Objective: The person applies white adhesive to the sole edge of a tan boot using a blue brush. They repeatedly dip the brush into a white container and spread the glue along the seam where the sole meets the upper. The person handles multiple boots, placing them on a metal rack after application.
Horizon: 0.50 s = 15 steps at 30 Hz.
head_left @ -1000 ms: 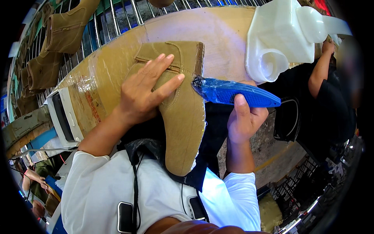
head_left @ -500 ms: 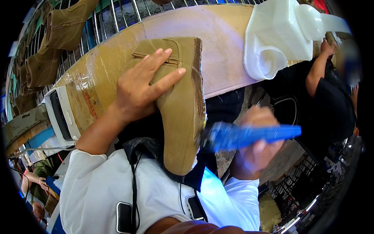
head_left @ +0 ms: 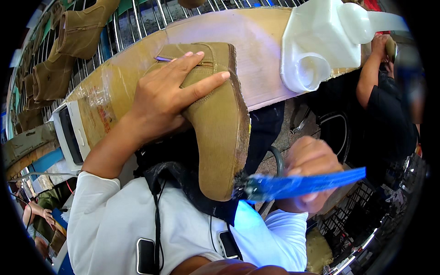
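While the tan boot point(head_left: 220, 133) lies central, toe toward six o'clock, the right hand point(head_left: 314, 158) curls blurred fingers round a blue brush point(head_left: 275, 187), its bristles at the toe's edge. The left hand point(head_left: 160, 94) rests on the upper, fingers close together, thumb spread. Dark coating point(head_left: 240, 107) seemingly runs from heel nearly to toe; the tip seems left. Between one and two sits a white container point(head_left: 321, 36); other boots point(head_left: 82, 30), ten o'clock.
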Tool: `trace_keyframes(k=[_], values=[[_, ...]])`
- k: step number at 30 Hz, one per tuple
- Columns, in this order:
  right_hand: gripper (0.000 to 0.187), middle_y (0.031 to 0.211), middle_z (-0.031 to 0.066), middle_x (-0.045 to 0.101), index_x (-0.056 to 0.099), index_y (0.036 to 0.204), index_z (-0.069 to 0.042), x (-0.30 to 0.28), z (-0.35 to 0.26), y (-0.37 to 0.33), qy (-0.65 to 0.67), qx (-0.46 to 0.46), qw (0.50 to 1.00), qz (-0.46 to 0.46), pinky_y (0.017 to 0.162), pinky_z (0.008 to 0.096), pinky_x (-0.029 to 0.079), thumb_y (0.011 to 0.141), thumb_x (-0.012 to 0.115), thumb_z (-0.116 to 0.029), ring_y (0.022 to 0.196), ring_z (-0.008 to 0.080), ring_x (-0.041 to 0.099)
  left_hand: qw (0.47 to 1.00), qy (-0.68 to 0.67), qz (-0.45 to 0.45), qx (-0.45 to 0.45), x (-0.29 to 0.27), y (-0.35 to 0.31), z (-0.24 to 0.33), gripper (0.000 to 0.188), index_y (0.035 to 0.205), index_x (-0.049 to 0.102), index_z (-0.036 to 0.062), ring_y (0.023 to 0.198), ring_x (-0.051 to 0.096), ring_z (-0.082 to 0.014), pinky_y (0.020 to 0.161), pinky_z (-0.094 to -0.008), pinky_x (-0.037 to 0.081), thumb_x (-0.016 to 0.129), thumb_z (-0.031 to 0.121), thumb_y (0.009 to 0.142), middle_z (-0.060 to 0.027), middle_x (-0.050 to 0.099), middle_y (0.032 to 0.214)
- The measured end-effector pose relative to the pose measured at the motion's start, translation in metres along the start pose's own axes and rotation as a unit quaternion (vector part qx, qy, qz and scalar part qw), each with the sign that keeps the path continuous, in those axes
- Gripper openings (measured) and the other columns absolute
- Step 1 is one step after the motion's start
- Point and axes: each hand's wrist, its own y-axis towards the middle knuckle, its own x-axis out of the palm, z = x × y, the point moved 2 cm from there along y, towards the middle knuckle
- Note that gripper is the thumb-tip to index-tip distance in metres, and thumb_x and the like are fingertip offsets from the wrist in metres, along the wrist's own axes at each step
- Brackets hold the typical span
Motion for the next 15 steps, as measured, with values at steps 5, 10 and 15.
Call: trace_keyframes(k=[5, 10, 15], values=[[0.040, 0.082, 0.0137, 0.053, 0.055, 0.090, 0.007, -0.007, 0.015, 0.002, -0.110, 0.115, 0.965, 0.207, 0.064, 0.0273, 0.039, 0.079, 0.063, -0.031, 0.073, 0.0172, 0.047, 1.000, -0.011, -0.010, -0.003, -0.005, 0.010, 0.005, 0.065, 0.121, 0.057, 0.0201, 0.105, 0.059, -0.0307, 0.082, -0.0367, 0.049, 0.076, 0.013, 0.060, -0.0159, 0.056, 0.121], [0.037, 0.069, 0.0110, 0.051, 0.056, 0.079, 0.001, -0.003, -0.001, 0.003, -0.108, 0.006, 0.988, 0.115, 0.051, 0.0267, 0.031, 0.079, 0.062, -0.035, 0.059, 0.0147, 0.043, 1.000, -0.009, -0.020, -0.002, -0.007, 0.016, 0.005, 0.066, 0.123, 0.056, 0.0196, 0.102, 0.060, -0.0312, 0.080, -0.0369, 0.049, 0.076, 0.011, 0.060, -0.0161, 0.057, 0.119], [0.035, 0.073, 0.0068, 0.056, 0.060, 0.084, -0.004, 0.000, -0.015, -0.007, -0.020, -0.023, 0.990, 0.136, 0.047, 0.0243, 0.038, 0.083, 0.065, -0.039, 0.057, 0.0146, 0.051, 0.999, -0.026, -0.035, -0.019, -0.011, 0.024, 0.006, 0.067, 0.123, 0.056, 0.0189, 0.101, 0.060, -0.0311, 0.079, -0.0372, 0.049, 0.077, 0.011, 0.059, -0.0165, 0.059, 0.116]])
